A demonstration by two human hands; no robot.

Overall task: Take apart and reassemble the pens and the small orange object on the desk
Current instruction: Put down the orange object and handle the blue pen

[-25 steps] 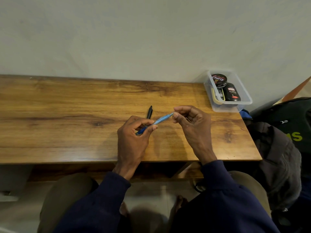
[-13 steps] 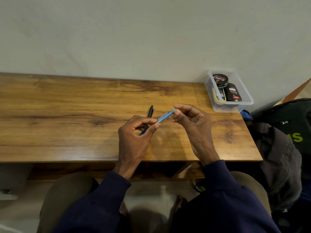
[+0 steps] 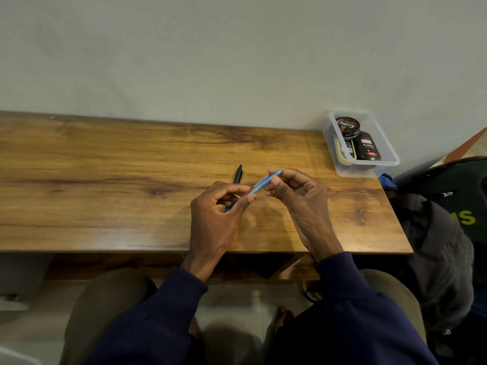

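Note:
I hold a light blue pen point(image 3: 263, 183) above the wooden desk point(image 3: 105, 185), slanted up to the right. My left hand point(image 3: 218, 214) pinches its lower, darker blue end between thumb and fingers. My right hand point(image 3: 297, 201) grips its upper end with the fingertips. A black pen point(image 3: 237, 174) lies on the desk just behind my left hand, partly hidden by it. A tiny sliver of orange point(image 3: 293, 168) shows behind my right hand's fingers; most of that object is hidden.
A clear plastic box point(image 3: 379, 143) with black shoe-polish tins stands at the desk's back right corner, against the wall. A dark bag and jacket point(image 3: 448, 233) sit to the right of the desk. My knees are under the front edge.
Both hands have kept hold of the blue pen and lifted it slightly. My right hand's fingers have shifted along the pen's upper end, and the pen tilts a bit more steeply.

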